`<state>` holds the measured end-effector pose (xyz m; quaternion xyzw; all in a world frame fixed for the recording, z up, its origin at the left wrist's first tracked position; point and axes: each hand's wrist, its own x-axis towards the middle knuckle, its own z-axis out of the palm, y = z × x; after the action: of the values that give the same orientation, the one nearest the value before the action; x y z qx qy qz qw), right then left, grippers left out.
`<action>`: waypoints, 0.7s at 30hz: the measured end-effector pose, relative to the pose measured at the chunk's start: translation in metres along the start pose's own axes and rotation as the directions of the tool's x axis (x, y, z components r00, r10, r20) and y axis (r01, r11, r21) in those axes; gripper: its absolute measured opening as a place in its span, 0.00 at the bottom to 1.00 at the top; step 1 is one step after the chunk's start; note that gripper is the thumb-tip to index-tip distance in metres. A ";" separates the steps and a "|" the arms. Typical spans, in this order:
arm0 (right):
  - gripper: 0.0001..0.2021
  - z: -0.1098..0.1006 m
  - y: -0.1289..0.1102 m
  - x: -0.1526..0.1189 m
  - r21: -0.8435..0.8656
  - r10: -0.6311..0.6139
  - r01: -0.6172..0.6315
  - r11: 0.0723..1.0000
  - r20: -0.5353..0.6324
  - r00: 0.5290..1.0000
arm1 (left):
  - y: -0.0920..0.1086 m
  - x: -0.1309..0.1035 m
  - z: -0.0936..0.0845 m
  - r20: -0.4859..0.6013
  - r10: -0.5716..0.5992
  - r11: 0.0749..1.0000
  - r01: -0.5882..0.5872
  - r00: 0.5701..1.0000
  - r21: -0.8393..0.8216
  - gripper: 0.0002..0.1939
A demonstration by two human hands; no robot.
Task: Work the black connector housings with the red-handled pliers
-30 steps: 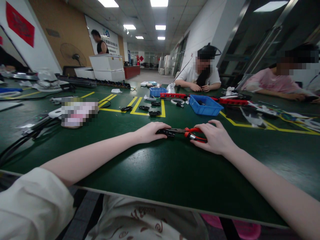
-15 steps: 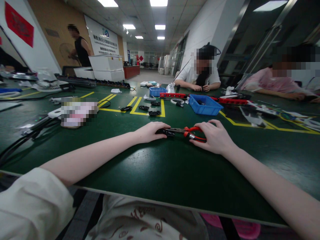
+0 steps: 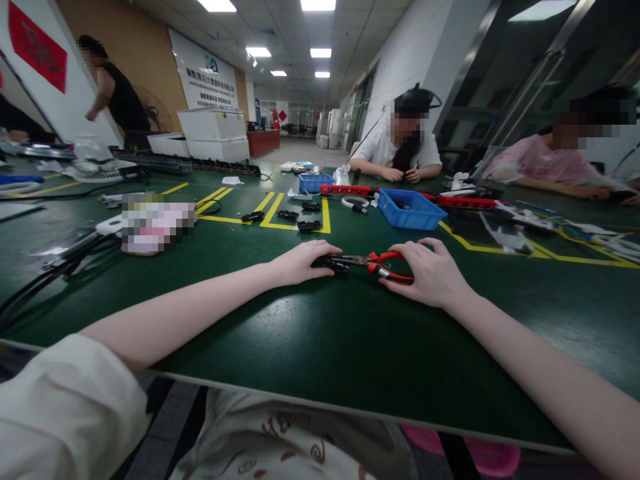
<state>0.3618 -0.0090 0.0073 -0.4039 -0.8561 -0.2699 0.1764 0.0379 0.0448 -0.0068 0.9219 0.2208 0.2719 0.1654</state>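
My left hand [image 3: 305, 261] is closed on a small black part [image 3: 336, 265], holding it just over the green table. My right hand [image 3: 433, 275] is wrapped round the red-and-black handles of a pair of long-nose pliers [image 3: 375, 260]. The pliers' jaws point left and meet the black part near my left fingertips; whether they grip it I cannot tell. Similar black parts, such as the one [image 3: 309, 227] nearest me, lie farther back by yellow tape lines.
A blue bin [image 3: 410, 210] stands beyond my right hand, with a smaller blue bin [image 3: 315, 184] behind. To the left lie a phone [image 3: 157, 230] and black cables [image 3: 55, 267]. A person [image 3: 397, 157] sits across the table [image 3: 300, 347]; another [image 3: 555, 167] sits at right.
My hands, the pliers and the black part stay almost in place. In the background a standing person in black has moved to the left.
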 end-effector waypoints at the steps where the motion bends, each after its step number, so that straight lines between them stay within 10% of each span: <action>1: 0.27 0.000 0.000 0.000 -0.003 -0.007 0.007 1.000 -0.003 1.000 | 0.000 0.000 0.000 -0.001 0.003 1.000 -0.003 1.000 -0.001 0.22; 21: 0.33 -0.002 -0.001 0.001 -0.066 -0.051 0.055 0.996 0.063 0.997 | 0.004 0.001 -0.002 0.041 -0.053 0.998 0.054 0.998 -0.032 0.21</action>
<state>0.3600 -0.0101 0.0092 -0.3949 -0.8619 -0.2907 0.1293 0.0386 0.0421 -0.0028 0.9182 0.2375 0.2523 0.1921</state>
